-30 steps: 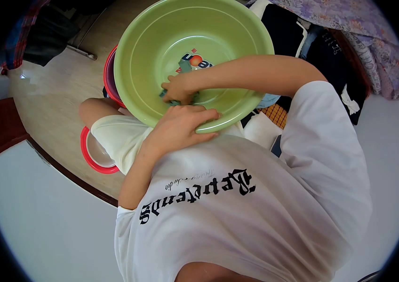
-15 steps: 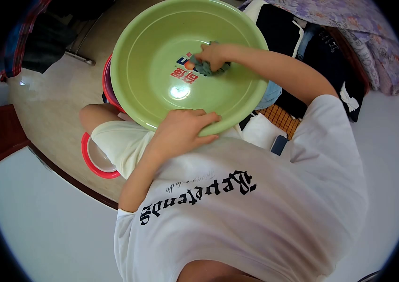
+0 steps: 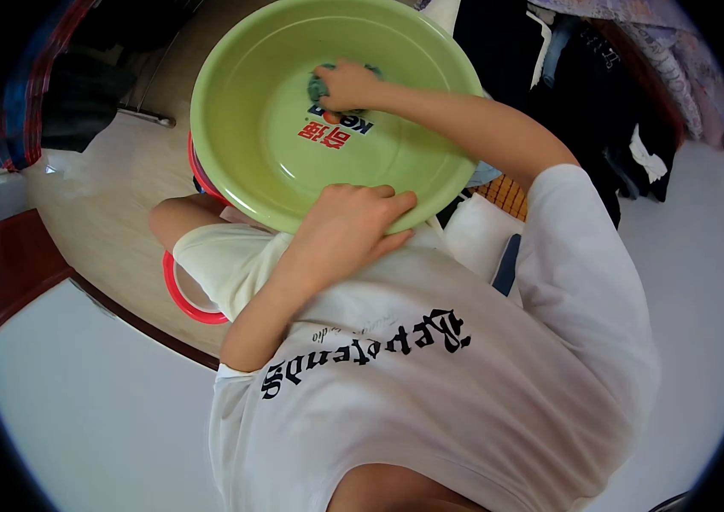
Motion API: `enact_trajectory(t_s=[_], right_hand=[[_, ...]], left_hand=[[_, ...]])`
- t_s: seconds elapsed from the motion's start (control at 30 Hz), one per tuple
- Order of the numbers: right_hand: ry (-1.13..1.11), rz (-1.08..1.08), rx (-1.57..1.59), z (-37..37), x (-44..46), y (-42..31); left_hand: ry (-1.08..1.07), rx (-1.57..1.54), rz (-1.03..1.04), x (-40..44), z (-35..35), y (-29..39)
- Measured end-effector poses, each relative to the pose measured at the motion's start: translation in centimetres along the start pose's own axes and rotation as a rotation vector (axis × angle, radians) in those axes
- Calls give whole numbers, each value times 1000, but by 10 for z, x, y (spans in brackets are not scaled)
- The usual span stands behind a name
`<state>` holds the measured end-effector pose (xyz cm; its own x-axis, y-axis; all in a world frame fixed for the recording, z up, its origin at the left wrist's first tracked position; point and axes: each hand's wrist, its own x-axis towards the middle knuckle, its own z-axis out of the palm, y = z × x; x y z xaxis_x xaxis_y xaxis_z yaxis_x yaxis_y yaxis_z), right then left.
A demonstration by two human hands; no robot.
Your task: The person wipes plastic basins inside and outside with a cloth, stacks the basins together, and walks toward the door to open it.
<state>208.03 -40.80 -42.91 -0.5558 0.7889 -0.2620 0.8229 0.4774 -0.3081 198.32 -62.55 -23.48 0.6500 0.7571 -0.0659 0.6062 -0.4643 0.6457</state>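
A large light-green plastic basin [image 3: 247, 136] is tilted toward me at my lap, its bottom printed with red characters and dark lettering. Inside it, my right hand [image 3: 350, 84] is closed over a crumpled grey-green cloth [image 3: 318, 89] pressed against the bottom beyond the print. Part of the cloth lies hidden beneath the palm. At the near rim, my left hand [image 3: 353, 224] grips the basin's edge, its fingers bent along the rim.
A red-rimmed basin [image 3: 194, 299] stands on the floor at left, and another reddish one shows behind the green basin. Dark clothes [image 3: 584, 111] are heaped at right beside purple floral fabric [image 3: 678, 77]. A dark phone-like object [image 3: 507, 263] lies near my right side.
My right hand has slid the cloth leftward and farther from me across the basin's bottom, uncovering more of the lettering. My left hand stays on the rim.
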Motion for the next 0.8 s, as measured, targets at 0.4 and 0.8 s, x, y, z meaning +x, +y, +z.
enact_trajectory(t_s=[0.4, 0.8], right_hand=[[-209, -449, -77, 11, -34, -126], [-747, -829, -467, -43, -105, -88]], left_hand=[[49, -67, -16, -13, 5, -4], [-5, -199, -75, -58, -16, -22]])
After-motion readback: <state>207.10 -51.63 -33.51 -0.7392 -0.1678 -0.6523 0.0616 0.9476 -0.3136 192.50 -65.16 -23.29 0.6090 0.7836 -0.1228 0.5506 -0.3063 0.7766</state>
